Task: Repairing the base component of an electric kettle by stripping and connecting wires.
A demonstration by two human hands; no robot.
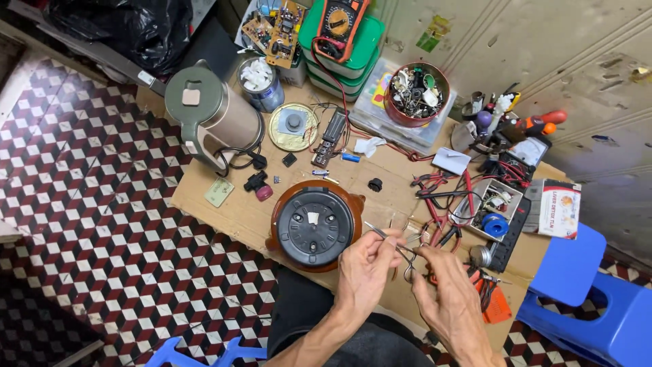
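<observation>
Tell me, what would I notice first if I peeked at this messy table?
Probably the two hands at the bottom, the left hand and right hand, pinching thin metal tweezers between them. Just beyond them an upturned brown pot with a round black base sits on the cardboard sheet. Farther back, a red bowl full of small parts and an orange meter on green boxes stand out.

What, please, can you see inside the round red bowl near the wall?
The red bowl is heaped with small mixed parts, pale and dark, with one green piece on top. It stands on a clear plastic box. The bowl's bottom and the lower parts are covered by the heap.
</observation>
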